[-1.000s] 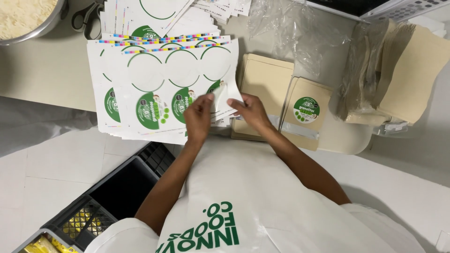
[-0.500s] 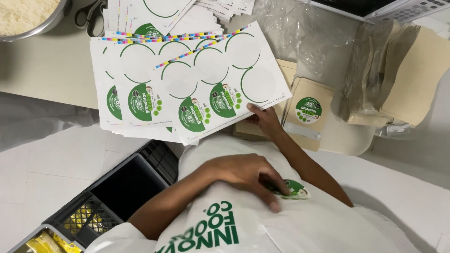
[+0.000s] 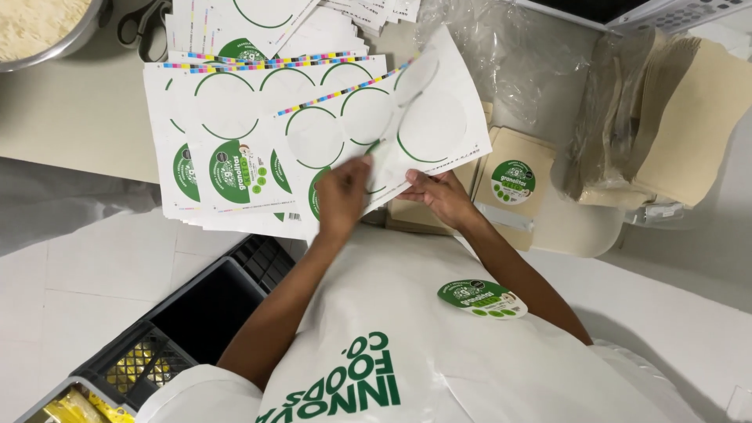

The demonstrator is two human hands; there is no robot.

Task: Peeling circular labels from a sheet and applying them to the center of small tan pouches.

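The left hand (image 3: 341, 196) pinched a round green sticker at the lower edge of a white glossy sticker sheet (image 3: 376, 133), which the right hand (image 3: 440, 196) held tilted over the beige table (image 3: 70, 125). Most circles on it were already empty. One green round sticker (image 3: 482, 298) sat on the white apron — one brown paper pouch (image 3: 513, 188) already bore a label.

— What is the sticker sheet (image 3: 368, 133) like?
— White, with green-ringed round labels, several peeled off, tilted up toward two o'clock.
— And the loose sticker (image 3: 482, 298)?
— Round, green, stuck at five o'clock of it.
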